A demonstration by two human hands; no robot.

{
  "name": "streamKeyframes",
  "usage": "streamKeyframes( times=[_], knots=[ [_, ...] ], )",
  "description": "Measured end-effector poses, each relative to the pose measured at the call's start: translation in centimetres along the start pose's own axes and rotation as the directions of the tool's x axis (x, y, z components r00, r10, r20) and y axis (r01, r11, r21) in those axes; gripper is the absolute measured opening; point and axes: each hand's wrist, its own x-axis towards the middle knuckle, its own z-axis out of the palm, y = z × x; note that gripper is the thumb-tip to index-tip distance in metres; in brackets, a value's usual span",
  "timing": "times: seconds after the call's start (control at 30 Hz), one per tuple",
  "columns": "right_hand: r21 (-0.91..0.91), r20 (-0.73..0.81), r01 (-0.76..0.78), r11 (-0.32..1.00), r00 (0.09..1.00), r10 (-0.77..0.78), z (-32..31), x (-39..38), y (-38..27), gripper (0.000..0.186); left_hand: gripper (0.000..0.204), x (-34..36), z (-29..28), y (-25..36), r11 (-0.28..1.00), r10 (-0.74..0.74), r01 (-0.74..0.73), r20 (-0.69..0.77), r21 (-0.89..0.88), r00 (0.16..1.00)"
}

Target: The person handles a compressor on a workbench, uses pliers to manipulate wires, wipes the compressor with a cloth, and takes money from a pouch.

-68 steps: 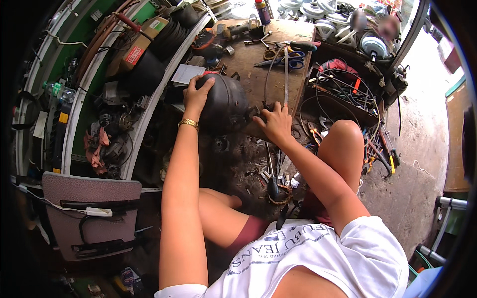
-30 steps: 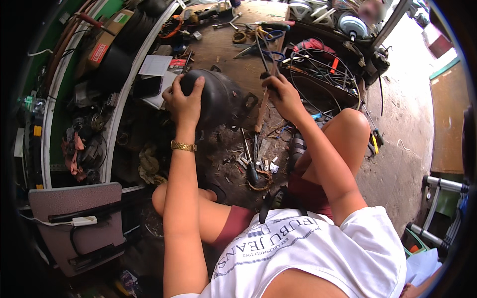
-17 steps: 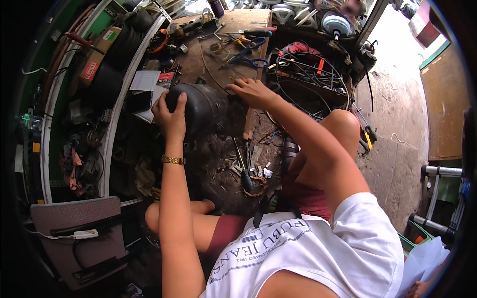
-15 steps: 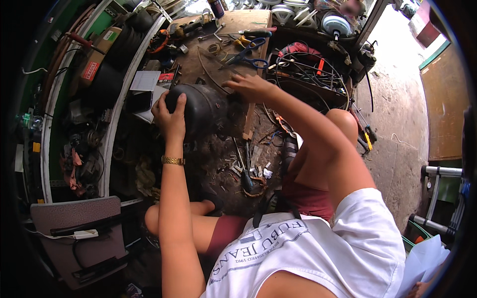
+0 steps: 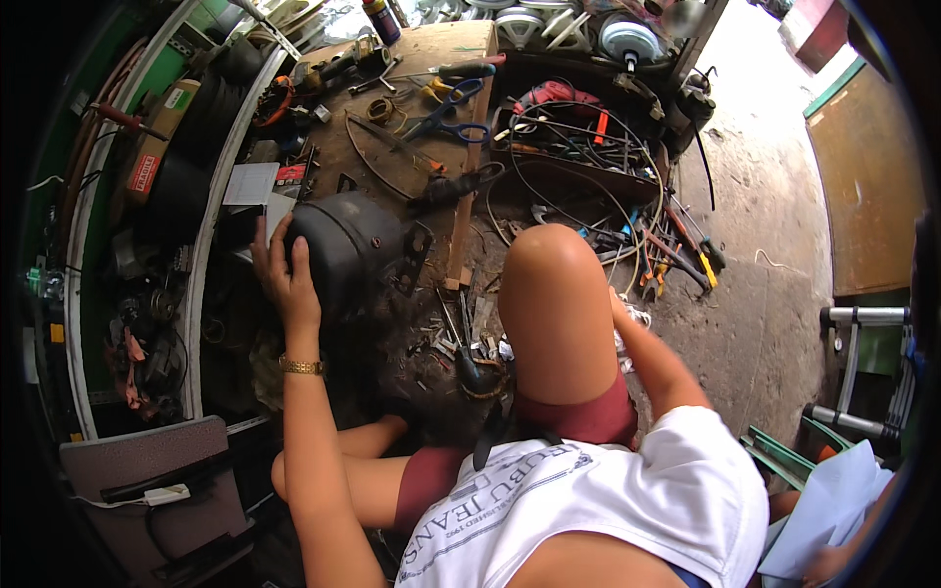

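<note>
My left hand (image 5: 287,276), wearing a gold watch, holds the rounded left end of a black compressor (image 5: 358,235). Its thumb and fingers are spread over the casing, which lies on its side with a flat metal bracket (image 5: 416,257) at its right end. My right hand (image 5: 617,306) is down beyond my raised right knee, next to a crumpled white thing (image 5: 633,316). The knee hides most of that hand, fingers included. Scissors with blue handles (image 5: 461,118) and a dark object with a loop (image 5: 453,186) lie on the wooden board (image 5: 431,49).
A bin of tools and cables (image 5: 578,137) stands beyond my knee. Pliers and screwdrivers (image 5: 686,250) lie on the floor to the right. At left rises a cluttered shelf (image 5: 201,294). A folded ladder (image 5: 863,372) and another person's hand (image 5: 833,563) are at the right edge.
My right hand has left the area beside the compressor and gone down to the right, behind my knee. My right knee now stands higher in view. My left hand stays at the compressor.
</note>
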Motion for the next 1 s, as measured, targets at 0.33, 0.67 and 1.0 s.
streamKeyframes(
  times=[0.33, 0.67, 1.0],
  knots=[
    [0.007, -0.157, 0.262, 0.965, 0.953, -0.258, -8.8, -6.7, -2.4, 0.028, 0.033, 0.2, 0.5, 0.0, 0.990, 0.009, -0.011, -0.019, -0.143, 1.000],
    [0.758, -0.219, 0.262, 0.598, 0.965, -0.145, -16.9, -11.8, -4.4, 0.030, 0.032, 0.3, 0.7, 1.6, 1.000, -0.020, 0.018, -0.082, -0.024, 0.996],
    [0.530, -0.329, 0.551, 0.645, 0.834, -0.442, -41.2, -21.5, -10.2, 0.041, 0.036, 2.9, 3.1, 2.6, 0.998, -0.010, 0.011, -0.011, 0.062, 1.000]
  ],
)
